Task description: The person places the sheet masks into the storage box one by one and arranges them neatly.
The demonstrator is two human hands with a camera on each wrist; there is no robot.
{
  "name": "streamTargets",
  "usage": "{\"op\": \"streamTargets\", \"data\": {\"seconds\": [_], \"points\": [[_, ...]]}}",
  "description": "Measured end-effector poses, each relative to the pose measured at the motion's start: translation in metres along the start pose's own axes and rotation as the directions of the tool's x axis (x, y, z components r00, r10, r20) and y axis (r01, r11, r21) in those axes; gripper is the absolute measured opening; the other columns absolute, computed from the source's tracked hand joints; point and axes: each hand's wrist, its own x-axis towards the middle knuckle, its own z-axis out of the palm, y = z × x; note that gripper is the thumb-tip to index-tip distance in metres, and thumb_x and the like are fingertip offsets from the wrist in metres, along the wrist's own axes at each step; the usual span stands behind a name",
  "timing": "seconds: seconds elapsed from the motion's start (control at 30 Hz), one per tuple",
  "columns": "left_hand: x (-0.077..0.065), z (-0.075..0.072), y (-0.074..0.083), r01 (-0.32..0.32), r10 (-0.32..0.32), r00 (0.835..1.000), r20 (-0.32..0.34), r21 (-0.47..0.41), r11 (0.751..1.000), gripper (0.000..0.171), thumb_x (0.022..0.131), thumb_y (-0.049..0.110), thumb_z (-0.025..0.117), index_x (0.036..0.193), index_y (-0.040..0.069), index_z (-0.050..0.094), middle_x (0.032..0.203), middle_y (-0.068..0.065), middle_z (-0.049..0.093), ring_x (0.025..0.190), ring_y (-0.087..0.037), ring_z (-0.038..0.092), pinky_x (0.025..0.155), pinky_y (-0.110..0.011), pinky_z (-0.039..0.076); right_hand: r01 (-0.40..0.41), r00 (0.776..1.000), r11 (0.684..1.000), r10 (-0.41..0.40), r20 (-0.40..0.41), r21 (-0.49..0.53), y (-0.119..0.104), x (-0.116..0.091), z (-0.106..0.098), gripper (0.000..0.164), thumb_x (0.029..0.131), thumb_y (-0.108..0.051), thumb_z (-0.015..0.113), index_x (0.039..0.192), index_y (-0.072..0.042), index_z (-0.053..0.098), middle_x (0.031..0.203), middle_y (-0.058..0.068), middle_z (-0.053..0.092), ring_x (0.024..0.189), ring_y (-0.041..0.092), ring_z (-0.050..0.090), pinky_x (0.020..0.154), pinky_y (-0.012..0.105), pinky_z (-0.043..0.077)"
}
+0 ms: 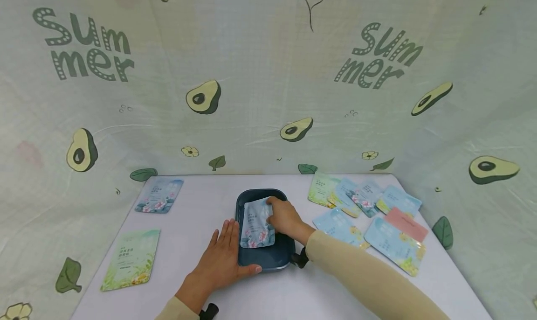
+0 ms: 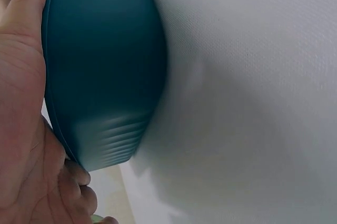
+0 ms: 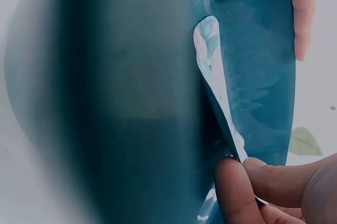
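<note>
Blue floral sachet (image 1: 255,222) stood tilted within the rim of a dark blue tray (image 1: 287,251), pinched by the right hand (image 1: 286,217). The right arm, in a beige sleeve (image 1: 356,271), slanted in from the near right; its hand crossed the tray's right rim, thumb and fingers meeting on the sachet's right edge. The left hand (image 1: 224,254) was spread wide, fingers straight against the tray's left side, thumb stretched along the near edge. Whether the sachet's lower end touched the tray's bottom could not be told. The white table (image 1: 201,208) ran back to an avocado-print cloth (image 1: 251,54). White tabletop separated the tray from a green sachet (image 1: 133,259) and another floral sachet (image 1: 159,196) near the left edge. Toward the right edge, blue sachets (image 1: 392,243) overlapped a pink packet (image 1: 406,224).
</note>
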Motion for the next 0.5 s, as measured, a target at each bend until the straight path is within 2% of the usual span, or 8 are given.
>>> {"op": "streamTargets", "data": {"seconds": [0.33, 0.5], "points": [[-0.0012, 0.0005, -0.0002, 0.003, -0.003, 1.0, 0.004, -0.004, 1.0, 0.132, 0.083, 0.087, 0.063, 0.165, -0.007, 0.018, 0.174, -0.023, 0.018, 0.163, -0.041, 0.013, 0.129, -0.064, 0.018, 0.014, 1.0, 0.999, -0.015, 0.022, 0.038, 0.0019, 0.0013, -0.0015, 0.055, 0.094, -0.002, 0.076, 0.146, 0.0, 0.057, 0.097, 0.017, 0.073, 0.05, 0.01, 0.064, 0.047, 0.024, 0.054], [-0.0016, 0.0006, 0.0002, 0.001, -0.001, 1.0, -0.001, -0.002, 1.0, 0.132, 0.083, 0.086, 0.064, 0.165, -0.006, 0.019, 0.174, -0.023, 0.019, 0.163, -0.04, 0.014, 0.129, -0.064, 0.018, -0.008, 1.0, 0.999, 0.007, 0.023, 0.043, 0.0026, 0.0007, -0.0067, 0.06, 0.094, -0.006, 0.077, 0.149, 0.001, 0.054, 0.105, 0.021, 0.074, 0.054, 0.012, 0.067, 0.05, 0.026, 0.057]]}}
